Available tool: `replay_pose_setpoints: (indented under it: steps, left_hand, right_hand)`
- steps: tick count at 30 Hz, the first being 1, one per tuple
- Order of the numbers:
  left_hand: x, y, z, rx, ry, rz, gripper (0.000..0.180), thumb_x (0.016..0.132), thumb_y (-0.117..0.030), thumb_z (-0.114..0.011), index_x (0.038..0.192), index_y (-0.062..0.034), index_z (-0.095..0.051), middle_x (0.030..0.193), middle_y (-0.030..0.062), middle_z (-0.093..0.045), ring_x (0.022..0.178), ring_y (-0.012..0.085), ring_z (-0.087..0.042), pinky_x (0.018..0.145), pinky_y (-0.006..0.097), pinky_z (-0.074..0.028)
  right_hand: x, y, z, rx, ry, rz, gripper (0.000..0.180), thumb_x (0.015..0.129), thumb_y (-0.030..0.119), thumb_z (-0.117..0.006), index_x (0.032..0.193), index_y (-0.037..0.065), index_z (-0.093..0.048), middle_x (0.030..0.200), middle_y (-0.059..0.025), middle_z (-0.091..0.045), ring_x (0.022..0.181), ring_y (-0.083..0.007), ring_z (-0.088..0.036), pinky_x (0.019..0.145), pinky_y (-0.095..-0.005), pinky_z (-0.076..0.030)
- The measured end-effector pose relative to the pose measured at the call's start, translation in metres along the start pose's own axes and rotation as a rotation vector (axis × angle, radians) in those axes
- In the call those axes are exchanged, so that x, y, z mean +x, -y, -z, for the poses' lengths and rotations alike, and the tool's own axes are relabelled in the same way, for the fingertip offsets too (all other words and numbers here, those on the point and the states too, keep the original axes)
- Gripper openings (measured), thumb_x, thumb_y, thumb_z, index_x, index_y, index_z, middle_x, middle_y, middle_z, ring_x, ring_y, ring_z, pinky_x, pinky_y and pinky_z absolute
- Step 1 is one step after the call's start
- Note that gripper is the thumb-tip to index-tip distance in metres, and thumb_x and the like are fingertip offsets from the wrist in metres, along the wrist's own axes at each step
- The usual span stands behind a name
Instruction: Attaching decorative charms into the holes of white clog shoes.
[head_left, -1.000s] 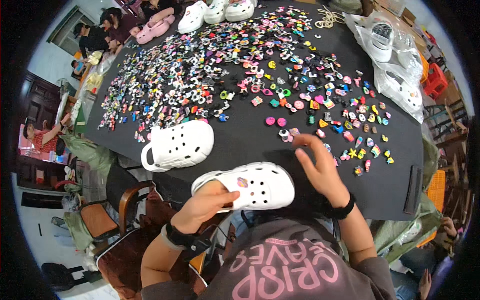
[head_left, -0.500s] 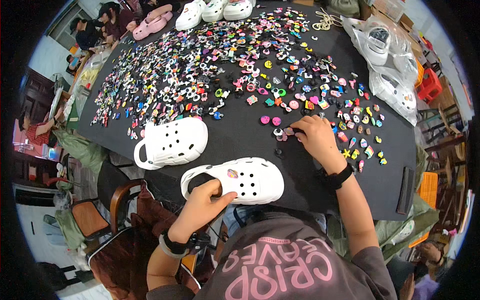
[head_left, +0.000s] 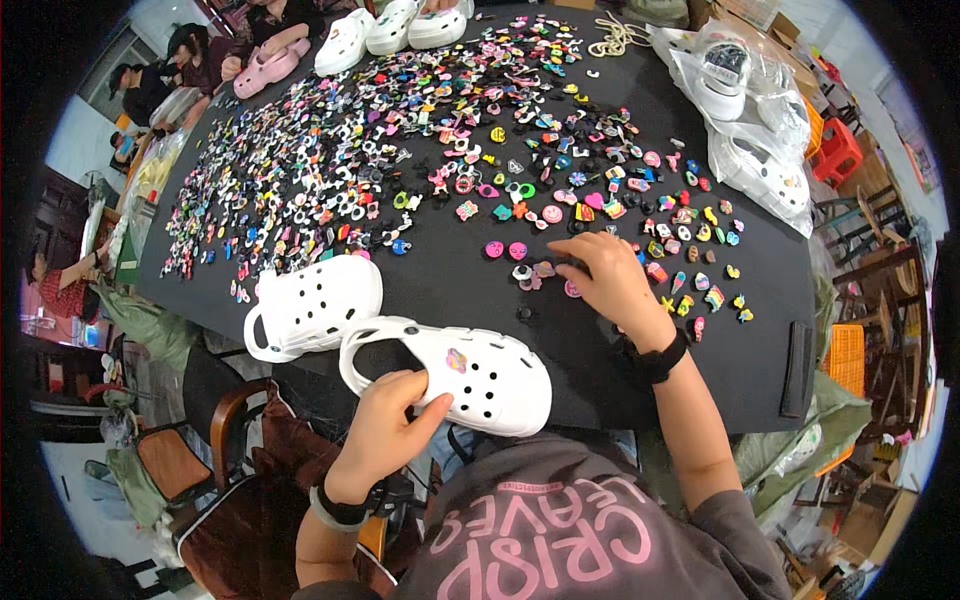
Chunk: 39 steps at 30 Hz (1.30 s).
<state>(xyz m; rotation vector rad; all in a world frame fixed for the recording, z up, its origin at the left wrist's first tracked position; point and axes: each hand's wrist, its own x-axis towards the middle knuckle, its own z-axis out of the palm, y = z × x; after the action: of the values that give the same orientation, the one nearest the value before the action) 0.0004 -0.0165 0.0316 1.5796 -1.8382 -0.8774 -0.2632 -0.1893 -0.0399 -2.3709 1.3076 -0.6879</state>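
Observation:
My left hand (head_left: pixel 388 428) grips a white clog (head_left: pixel 508 372) by its heel opening, thumb along the side. One colourful charm (head_left: pixel 456 360) sits on the clog's upper, among its round holes. Over the black table my right hand (head_left: pixel 618 288) hovers with thumb and forefinger apart, holding nothing visible. Just left of its fingertips lie a brownish-pink charm (head_left: pixel 543 269) and a few others; a round pink charm (head_left: pixel 572 288) shows beneath the thumb. Two round magenta charms (head_left: pixel 517 251) lie further left. A second white clog (head_left: pixel 322 300) rests to the left of the held one.
A wide heap of mixed shoe charms (head_left: pixel 330 160) covers the far left and middle of the table (head_left: pixel 440 290). Small sorted charms (head_left: pixel 684 232) lie at right. White clogs (head_left: pixel 390 28), a pink clog (head_left: pixel 270 70) and bagged clogs (head_left: pixel 765 180) stand around the edges. Other people sit far left.
My right fingers have parted and drawn back from the brownish-pink charm, which stays on the table. My left hand has turned the clog so its toe points lower right. The whole view has shifted slightly.

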Motion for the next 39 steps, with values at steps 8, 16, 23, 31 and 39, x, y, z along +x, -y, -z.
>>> replay_pose_setpoints:
  steps: [8,16,23,31,39]
  left_hand:
    - [0.044,-0.007,0.033,0.116,0.151,-0.152,0.018,0.083,-0.013,-0.067,0.091,0.0020,-0.061,0.079,0.0175,-0.057,0.078,0.0358,-0.055,0.071,0.042,-0.042]
    - [0.091,0.041,0.060,0.269,0.216,-0.310,0.024,0.083,-0.017,-0.069,0.100,-0.0009,-0.064,0.097,0.0125,-0.061,0.099,0.0311,-0.054,0.091,0.040,-0.040]
    - [0.093,0.043,0.064,0.397,0.189,-0.167,0.022,0.080,-0.014,-0.068,0.099,-0.0018,-0.065,0.096,0.0123,-0.061,0.097,0.0315,-0.054,0.087,0.040,-0.041]
    - [0.040,0.068,0.114,-0.127,-0.595,0.005,0.035,0.090,-0.010,-0.063,0.123,-0.0020,-0.054,0.116,0.0077,-0.060,0.109,0.0178,-0.055,0.097,0.030,-0.041]
    - [-0.005,0.149,0.146,-0.256,-0.458,0.530,0.036,0.097,-0.034,-0.057,0.109,0.0001,-0.062,0.098,0.0049,-0.063,0.090,0.0128,-0.056,0.083,0.028,-0.044]
  right_hand:
    - [0.007,-0.001,-0.014,-0.125,0.053,0.080,0.014,0.077,0.016,-0.071,0.090,0.014,-0.070,0.090,-0.0041,-0.064,0.091,-0.0227,-0.061,0.079,-0.0366,-0.046]
    - [-0.014,0.032,0.016,0.480,-0.019,-0.101,0.028,0.076,0.005,-0.075,0.100,0.004,-0.062,0.086,-0.0069,-0.066,0.071,-0.0163,-0.060,0.065,-0.0284,-0.049]
    - [-0.050,0.041,0.005,0.893,0.167,-0.288,0.031,0.081,0.007,-0.075,0.103,0.004,-0.053,0.082,0.0031,-0.056,0.071,-0.0029,-0.054,0.062,-0.0202,-0.044]
    - [-0.070,0.050,-0.003,1.168,0.263,-0.376,0.028,0.084,0.006,-0.074,0.104,0.005,-0.053,0.083,0.0049,-0.057,0.075,-0.0016,-0.053,0.065,-0.0180,-0.043]
    - [-0.070,0.067,-0.014,0.989,0.278,-0.194,0.026,0.083,0.007,-0.073,0.106,0.006,-0.060,0.107,-0.0068,-0.062,0.083,-0.0077,-0.061,0.070,-0.0216,-0.049]
